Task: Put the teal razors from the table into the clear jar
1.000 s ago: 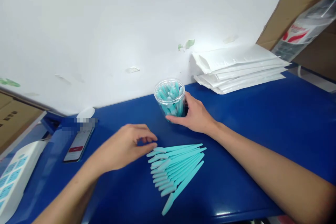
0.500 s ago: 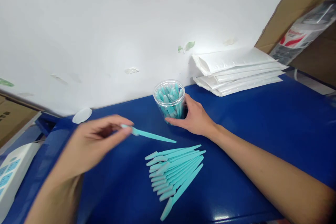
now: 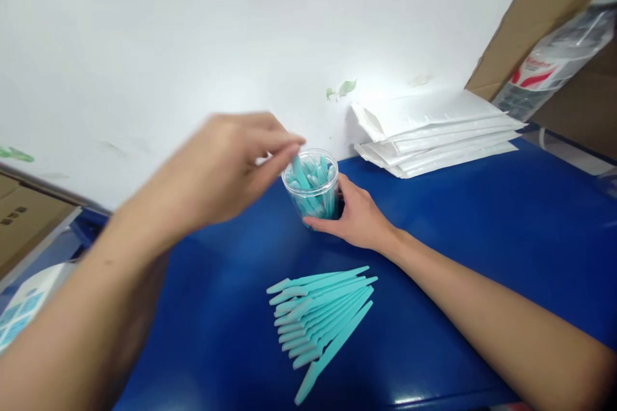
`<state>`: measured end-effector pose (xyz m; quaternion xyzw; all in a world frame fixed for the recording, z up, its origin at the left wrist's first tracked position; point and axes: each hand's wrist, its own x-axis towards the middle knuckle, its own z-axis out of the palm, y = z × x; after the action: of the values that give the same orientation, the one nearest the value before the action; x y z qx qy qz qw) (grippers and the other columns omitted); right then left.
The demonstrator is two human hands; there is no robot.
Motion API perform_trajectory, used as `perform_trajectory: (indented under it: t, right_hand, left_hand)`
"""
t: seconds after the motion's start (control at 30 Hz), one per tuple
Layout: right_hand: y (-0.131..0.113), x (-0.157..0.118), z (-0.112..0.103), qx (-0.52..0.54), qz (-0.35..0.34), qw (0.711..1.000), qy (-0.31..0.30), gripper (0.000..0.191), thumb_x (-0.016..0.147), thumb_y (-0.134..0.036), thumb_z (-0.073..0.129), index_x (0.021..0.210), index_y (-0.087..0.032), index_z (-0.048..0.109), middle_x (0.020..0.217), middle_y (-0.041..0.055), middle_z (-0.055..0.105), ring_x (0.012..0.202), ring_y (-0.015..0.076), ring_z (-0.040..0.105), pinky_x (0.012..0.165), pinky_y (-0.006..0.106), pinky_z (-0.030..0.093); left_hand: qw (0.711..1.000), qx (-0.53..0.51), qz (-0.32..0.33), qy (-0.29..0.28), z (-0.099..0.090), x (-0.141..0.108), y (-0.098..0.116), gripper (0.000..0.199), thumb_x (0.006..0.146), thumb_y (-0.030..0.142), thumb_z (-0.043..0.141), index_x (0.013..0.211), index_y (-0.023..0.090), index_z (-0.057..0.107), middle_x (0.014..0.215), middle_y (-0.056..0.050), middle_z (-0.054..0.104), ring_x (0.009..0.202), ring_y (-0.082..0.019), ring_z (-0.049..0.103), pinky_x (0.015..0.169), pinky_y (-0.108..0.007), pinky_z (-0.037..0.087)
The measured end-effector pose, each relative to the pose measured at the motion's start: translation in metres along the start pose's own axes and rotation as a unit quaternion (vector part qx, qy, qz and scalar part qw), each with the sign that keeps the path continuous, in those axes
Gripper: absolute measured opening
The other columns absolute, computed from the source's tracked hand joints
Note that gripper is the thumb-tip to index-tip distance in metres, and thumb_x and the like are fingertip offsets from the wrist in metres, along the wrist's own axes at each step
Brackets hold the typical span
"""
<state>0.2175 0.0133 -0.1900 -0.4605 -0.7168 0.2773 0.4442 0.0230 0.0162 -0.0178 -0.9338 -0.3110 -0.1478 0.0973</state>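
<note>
A clear round tub (image 3: 313, 191) full of turquoise sticks stands on the blue table near the white wall. My right hand (image 3: 357, 213) is wrapped round its right side. Over the tub's left rim, my left hand (image 3: 255, 157) pinches the end of one turquoise stick (image 3: 300, 173), which points down into the tub among the others. A fanned pile of turquoise sticks (image 3: 322, 318), with paler ends to the left, lies on the table in front of the tub. My left hand is slightly blurred.
White padded envelopes (image 3: 434, 131) are stacked against the wall at the right. Behind them, a plastic bottle (image 3: 544, 70) leans by a cardboard box (image 3: 511, 19). A white object with blue squares (image 3: 29, 308) is at the left edge.
My left hand has moved right and up with the stick, from left of the pile to over the tub; the stick has turned to point down. My right hand has stayed on the tub.
</note>
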Motion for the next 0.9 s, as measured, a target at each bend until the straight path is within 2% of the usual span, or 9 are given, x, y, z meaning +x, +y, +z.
perform_trajectory:
  t: [0.1, 0.17, 0.23, 0.27, 0.4, 0.47, 0.6, 0.73, 0.9]
  right_hand:
    - [0.001, 0.000, 0.000, 0.002, -0.005, 1.000, 0.000, 0.070, 0.073, -0.053, 0.082, 0.131, -0.029, 0.051, 0.122, 0.0037, 0.070, 0.105, 0.0266, 0.069, 0.088, 0.043, 0.056]
    - [0.001, 0.000, 0.000, 0.000, -0.011, 1.000, 0.002, 0.072, 0.073, -0.052, 0.082, 0.133, -0.029, 0.050, 0.123, 0.0042, 0.069, 0.106, 0.0272, 0.068, 0.088, 0.044, 0.056]
    - [0.002, 0.000, 0.001, -0.004, -0.013, 1.000, 0.002, 0.071, 0.073, -0.053, 0.082, 0.131, -0.029, 0.051, 0.119, 0.0042, 0.070, 0.103, 0.0273, 0.069, 0.086, 0.044, 0.056]
    - [0.002, 0.000, 0.001, -0.006, -0.012, 1.000, 0.001, 0.069, 0.073, -0.053, 0.082, 0.130, -0.029, 0.051, 0.117, 0.0038, 0.070, 0.101, 0.0270, 0.069, 0.085, 0.043, 0.056]
    - [0.002, 0.000, 0.002, -0.010, -0.008, 1.000, -0.001, 0.066, 0.074, -0.054, 0.081, 0.126, -0.029, 0.052, 0.114, 0.0027, 0.070, 0.099, 0.0257, 0.068, 0.084, 0.043, 0.057]
    - [0.001, 0.000, 0.001, -0.011, -0.009, 1.000, 0.001, 0.065, 0.074, -0.054, 0.081, 0.126, -0.029, 0.052, 0.115, 0.0027, 0.070, 0.100, 0.0257, 0.068, 0.085, 0.044, 0.057]
    - [0.000, -0.001, 0.001, -0.005, -0.010, 1.000, -0.003, 0.062, 0.075, -0.053, 0.081, 0.126, -0.029, 0.053, 0.116, 0.0025, 0.070, 0.100, 0.0259, 0.068, 0.085, 0.044, 0.057]
    - [0.000, 0.000, 0.002, -0.007, -0.008, 1.000, -0.002, 0.063, 0.075, -0.053, 0.081, 0.126, -0.029, 0.053, 0.115, 0.0030, 0.070, 0.099, 0.0264, 0.069, 0.085, 0.045, 0.057]
    - [0.001, 0.000, 0.001, -0.010, -0.003, 1.000, -0.001, 0.066, 0.074, -0.054, 0.081, 0.126, -0.028, 0.052, 0.116, 0.0034, 0.070, 0.101, 0.0265, 0.069, 0.087, 0.045, 0.057]
  left_hand:
    - [0.996, -0.052, 0.015, -0.067, 0.013, -0.016, -0.005, 0.033, 0.104, 0.034, 0.046, 0.116, 0.020, 0.074, 0.125, -0.010, 0.064, 0.103, -0.020, 0.064, 0.082, -0.030, 0.051]
    - [0.995, -0.077, -0.059, -0.038, 0.012, -0.037, -0.008, 0.033, 0.104, 0.035, 0.048, 0.129, 0.025, 0.067, 0.133, -0.008, 0.060, 0.114, -0.021, 0.061, 0.092, -0.031, 0.051]
    - [0.983, -0.116, -0.141, -0.012, 0.012, -0.063, -0.007, 0.031, 0.100, 0.037, 0.056, 0.129, 0.029, 0.066, 0.126, -0.004, 0.065, 0.108, -0.018, 0.064, 0.091, -0.027, 0.052]
    - [0.974, -0.142, -0.171, -0.035, 0.014, -0.077, -0.005, 0.028, 0.098, 0.039, 0.060, 0.124, 0.030, 0.068, 0.120, -0.002, 0.068, 0.101, -0.016, 0.065, 0.086, -0.024, 0.053]
    - [0.908, -0.250, -0.218, -0.255, 0.044, -0.120, 0.008, 0.024, 0.098, 0.045, 0.058, 0.111, 0.032, 0.074, 0.106, 0.001, 0.070, 0.076, -0.010, 0.064, 0.062, -0.018, 0.048]
    - [0.885, -0.273, -0.236, -0.295, 0.061, -0.129, 0.016, 0.024, 0.099, 0.044, 0.057, 0.110, 0.031, 0.074, 0.106, 0.001, 0.069, 0.074, -0.009, 0.063, 0.062, -0.019, 0.047]
    - [0.880, -0.271, -0.256, -0.292, 0.077, -0.132, 0.026, 0.019, 0.098, 0.038, 0.057, 0.106, 0.030, 0.073, 0.105, 0.001, 0.068, 0.077, -0.011, 0.060, 0.064, -0.022, 0.044]
    - [0.882, -0.263, -0.279, -0.273, 0.082, -0.133, 0.027, 0.015, 0.096, 0.036, 0.058, 0.097, 0.025, 0.068, 0.099, 0.000, 0.066, 0.079, -0.013, 0.058, 0.066, -0.023, 0.043]
    - [0.876, -0.273, -0.307, -0.252, 0.083, -0.145, 0.024, 0.021, 0.098, 0.041, 0.054, 0.094, 0.023, 0.064, 0.094, 0.001, 0.067, 0.076, -0.012, 0.058, 0.065, -0.023, 0.045]
